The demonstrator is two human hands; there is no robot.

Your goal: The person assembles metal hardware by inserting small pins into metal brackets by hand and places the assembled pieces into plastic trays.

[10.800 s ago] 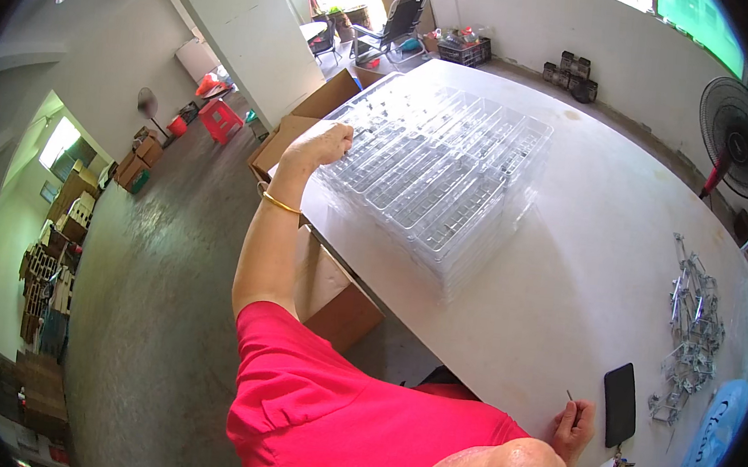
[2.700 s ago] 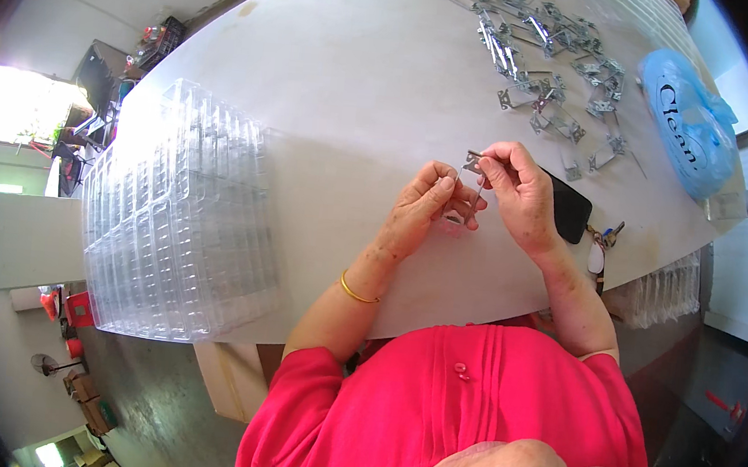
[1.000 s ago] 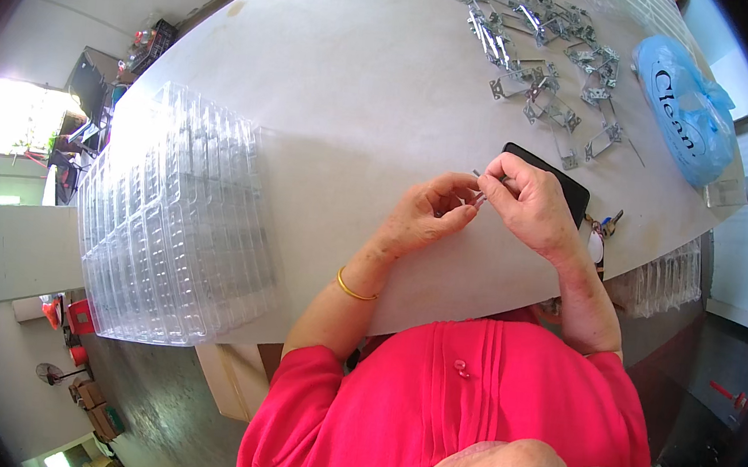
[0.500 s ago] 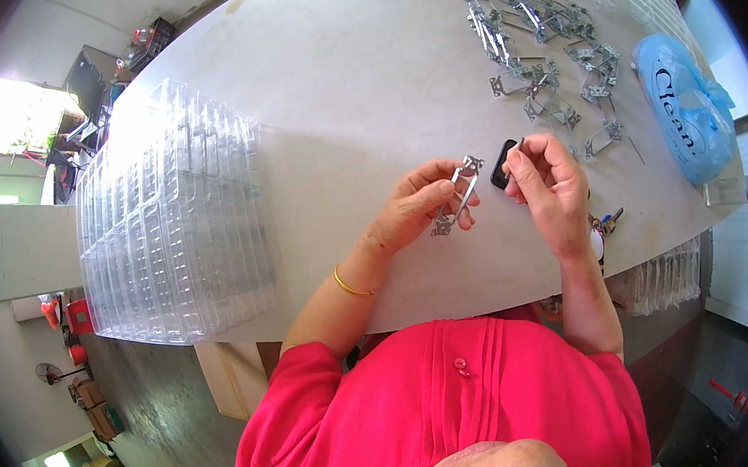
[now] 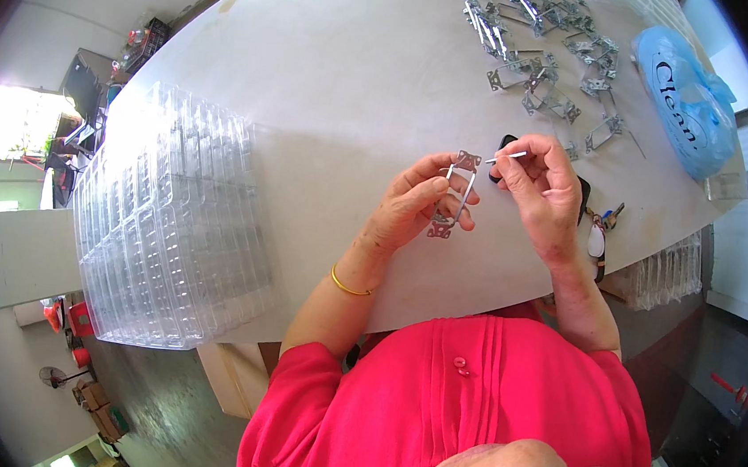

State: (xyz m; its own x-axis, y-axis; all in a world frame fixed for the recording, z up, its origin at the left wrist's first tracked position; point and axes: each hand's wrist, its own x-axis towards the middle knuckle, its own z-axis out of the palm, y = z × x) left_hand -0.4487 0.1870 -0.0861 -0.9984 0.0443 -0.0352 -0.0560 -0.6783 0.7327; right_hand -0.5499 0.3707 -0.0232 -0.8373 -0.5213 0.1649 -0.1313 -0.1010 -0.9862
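Note:
My left hand [image 5: 405, 205] is closed on a small metal frame [image 5: 467, 161], two perforated end plates joined by slim rods. Its long side stands roughly upright in the picture, one plate at the far end and one at the near end. To the right, my right hand [image 5: 544, 199] pinches a thin silvery rod [image 5: 518, 154] between thumb and fingers. The rod's left tip points toward the far plate, with a small gap between them. Both hands are above the pale table [image 5: 349, 116]. A dark phone-like object [image 5: 505, 144] lies partly hidden behind my right hand.
Many similar metal frames [image 5: 530, 74] lie heaped at the far right. A blue plastic bag [image 5: 687, 110] sits beyond them near the table's edge. Stacked clear plastic trays [image 5: 170, 225] stand on the left. Keys [image 5: 608, 217] lie to the right of my right wrist.
The rod has swung from nearly upright to nearly level, its tip now toward the frame. My left hand has turned the frame slightly, so its plates show more broadly.

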